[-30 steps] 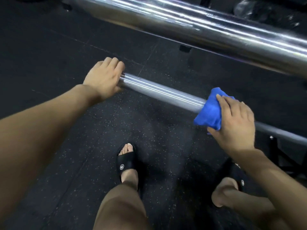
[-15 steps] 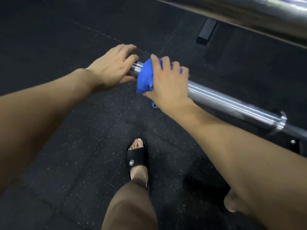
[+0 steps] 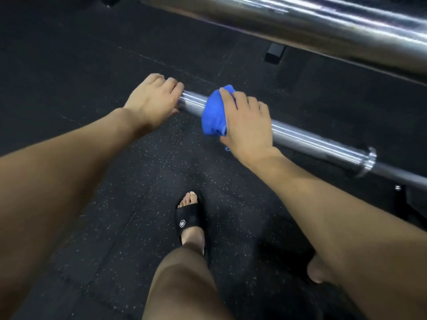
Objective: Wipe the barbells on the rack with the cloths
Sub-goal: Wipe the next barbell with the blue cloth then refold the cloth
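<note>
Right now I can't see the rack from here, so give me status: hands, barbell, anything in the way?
Left hand grips the barbell sleeve at its end. Right hand presses the blue cloth around the sleeve. Nothing in the way.

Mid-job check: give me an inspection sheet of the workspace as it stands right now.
Surface: dark speckled rubber floor.
Job's things: lower barbell runs left to right; blue cloth is draped over its sleeve; upper barbell crosses the top.
Clutter: small black block on the floor.
Grippers: left hand grips the sleeve's end; right hand presses the cloth around the sleeve.
Cables: nothing seen.
Surroundings: black slide sandal; dark rack part at right.
</note>
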